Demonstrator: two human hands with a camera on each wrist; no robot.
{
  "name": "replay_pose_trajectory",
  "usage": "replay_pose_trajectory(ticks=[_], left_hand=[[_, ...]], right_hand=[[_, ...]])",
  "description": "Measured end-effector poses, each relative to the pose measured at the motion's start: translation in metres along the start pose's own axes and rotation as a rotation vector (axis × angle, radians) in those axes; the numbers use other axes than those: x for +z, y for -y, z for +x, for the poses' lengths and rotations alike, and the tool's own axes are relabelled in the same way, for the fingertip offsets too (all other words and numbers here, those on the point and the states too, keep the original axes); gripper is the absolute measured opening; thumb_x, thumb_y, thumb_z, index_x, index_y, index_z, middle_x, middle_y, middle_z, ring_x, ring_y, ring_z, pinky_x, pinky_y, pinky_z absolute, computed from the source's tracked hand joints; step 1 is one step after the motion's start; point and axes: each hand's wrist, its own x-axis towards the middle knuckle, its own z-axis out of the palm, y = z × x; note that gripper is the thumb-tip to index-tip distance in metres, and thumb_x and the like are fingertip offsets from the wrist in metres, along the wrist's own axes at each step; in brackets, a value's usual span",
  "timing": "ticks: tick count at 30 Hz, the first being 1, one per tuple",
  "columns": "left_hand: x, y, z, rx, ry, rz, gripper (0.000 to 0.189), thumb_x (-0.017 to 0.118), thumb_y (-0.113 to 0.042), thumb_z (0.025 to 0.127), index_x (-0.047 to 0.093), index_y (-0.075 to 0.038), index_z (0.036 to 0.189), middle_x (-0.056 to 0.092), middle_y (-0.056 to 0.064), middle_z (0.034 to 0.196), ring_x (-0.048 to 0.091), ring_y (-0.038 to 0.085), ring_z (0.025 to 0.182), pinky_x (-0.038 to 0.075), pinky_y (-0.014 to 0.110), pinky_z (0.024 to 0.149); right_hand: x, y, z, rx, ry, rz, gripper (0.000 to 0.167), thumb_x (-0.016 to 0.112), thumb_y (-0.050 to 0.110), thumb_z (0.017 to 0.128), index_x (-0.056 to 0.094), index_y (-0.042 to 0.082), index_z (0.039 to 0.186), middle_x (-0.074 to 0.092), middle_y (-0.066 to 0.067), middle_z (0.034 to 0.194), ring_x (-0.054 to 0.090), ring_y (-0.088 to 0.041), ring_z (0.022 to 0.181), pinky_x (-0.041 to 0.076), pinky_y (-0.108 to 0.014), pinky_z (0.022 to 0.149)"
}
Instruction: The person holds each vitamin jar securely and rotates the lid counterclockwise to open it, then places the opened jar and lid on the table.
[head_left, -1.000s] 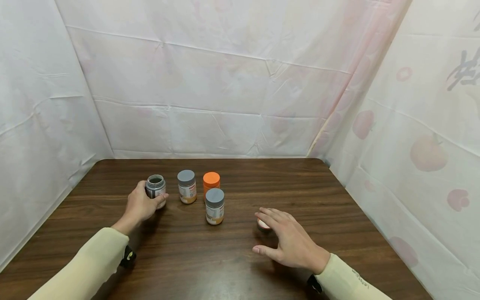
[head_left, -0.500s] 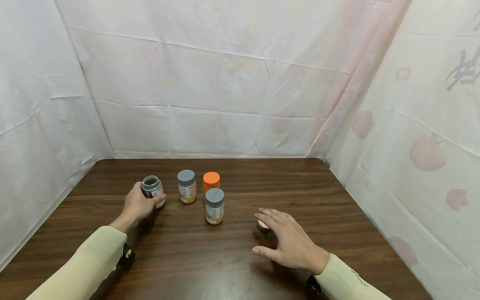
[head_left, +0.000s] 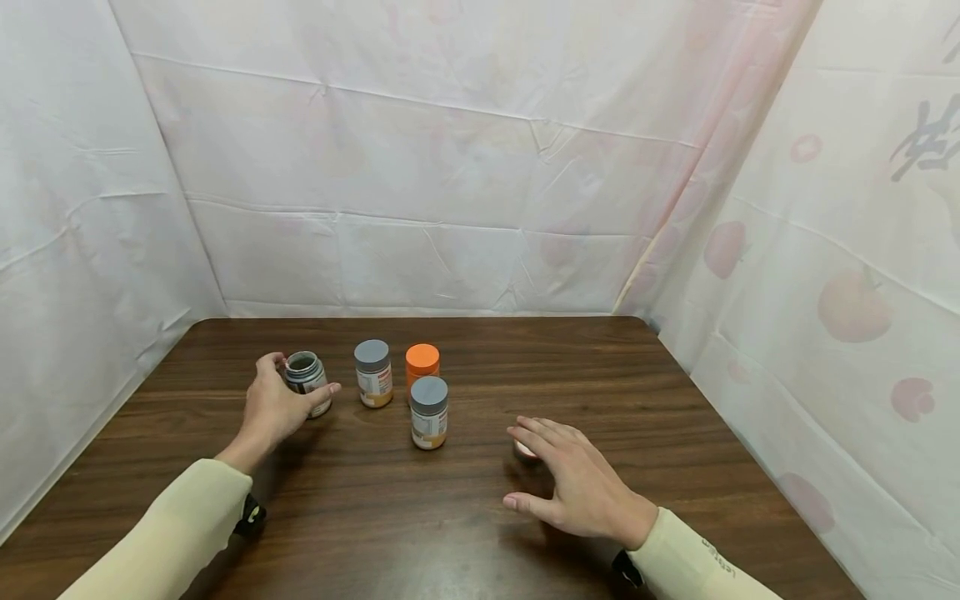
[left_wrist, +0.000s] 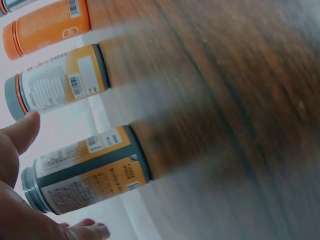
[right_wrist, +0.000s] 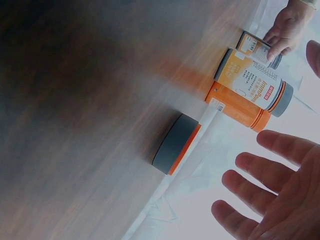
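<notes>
An uncapped supplement jar (head_left: 305, 382) with a dark threaded neck stands upright at the left of the table. My left hand (head_left: 268, 410) is spread around it, thumb to the right and fingers on the far left side. In the left wrist view a gap shows between the thumb (left_wrist: 27, 131) and the jar (left_wrist: 90, 172). My right hand (head_left: 577, 475) hovers with fingers extended over a grey screw lid (right_wrist: 176, 144) that has an orange rim. The lid lies on the table with its pale inside facing up, mostly hidden by that hand in the head view.
Two grey-capped jars, one farther back (head_left: 374, 375) and one nearer (head_left: 429, 415), stand between the hands. Behind the nearer one is an orange jar (head_left: 423, 360), partly covered. White printed sheets (head_left: 450, 183) enclose the dark wooden table (head_left: 420, 533) at the back and sides.
The uncapped jar first tilted and shifted slightly left in my left hand. Since then the left fingers and thumb have spread away from it. The right hand has stayed nearly still.
</notes>
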Motion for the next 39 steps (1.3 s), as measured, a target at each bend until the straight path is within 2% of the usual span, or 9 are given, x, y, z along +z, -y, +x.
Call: replay_pose_trajectory(ticks=[6,12,22,30,34,39], left_hand=[[-0.004,-0.010,-0.009,0.076,-0.107,-0.014,0.113,0.086,-0.050,0.079,0.021,0.001,0.157,0.043,0.035,0.145,0.044,0.052,0.130,0.037,0.064,0.102],[-0.004,-0.022,-0.016,0.192,-0.189,-0.004,0.105,0.087,-0.042,0.082,0.025,-0.001,0.157,0.046,0.030,0.144,0.049,0.048,0.125,0.041,0.063,0.096],[0.005,-0.039,-0.027,0.348,-0.270,-0.003,0.092,0.090,-0.031,0.080,0.038,-0.003,0.151,0.050,0.022,0.146,0.052,0.044,0.128,0.044,0.062,0.093],[0.015,-0.044,-0.030,0.409,-0.273,-0.041,0.081,0.090,-0.028,0.080,0.047,-0.004,0.145,0.056,0.017,0.140,0.056,0.041,0.122,0.046,0.058,0.090],[0.022,-0.046,-0.033,0.429,-0.249,-0.058,0.073,0.090,-0.024,0.080,0.052,-0.002,0.138,0.060,0.017,0.135,0.057,0.040,0.121,0.046,0.057,0.093],[0.031,-0.045,-0.038,0.453,-0.209,-0.075,0.064,0.090,-0.021,0.080,0.056,0.000,0.130,0.065,0.017,0.124,0.061,0.037,0.115,0.048,0.054,0.091]], right_hand=[[-0.001,0.001,0.000,-0.003,-0.001,0.003,0.084,0.062,0.073,0.088,0.051,0.019,0.151,0.047,-0.001,0.156,0.046,-0.031,0.142,0.035,-0.053,0.113],[0.000,0.001,0.001,-0.006,-0.003,-0.004,0.083,0.062,0.073,0.088,0.050,0.021,0.152,0.047,-0.001,0.156,0.046,-0.030,0.142,0.036,-0.052,0.113],[0.000,0.002,0.001,-0.006,-0.005,-0.002,0.083,0.065,0.071,0.088,0.051,0.020,0.151,0.048,-0.001,0.155,0.045,-0.029,0.142,0.036,-0.052,0.113],[0.000,0.002,0.002,-0.003,-0.006,0.001,0.082,0.070,0.067,0.086,0.050,0.022,0.152,0.047,0.000,0.156,0.043,-0.024,0.144,0.035,-0.052,0.114],[0.000,0.003,0.002,-0.006,-0.010,0.008,0.082,0.069,0.068,0.087,0.050,0.021,0.151,0.047,0.000,0.156,0.043,-0.025,0.144,0.035,-0.052,0.114],[0.001,0.003,0.002,-0.012,-0.012,0.008,0.083,0.064,0.072,0.088,0.050,0.021,0.152,0.046,0.001,0.156,0.042,-0.026,0.144,0.035,-0.053,0.113]])
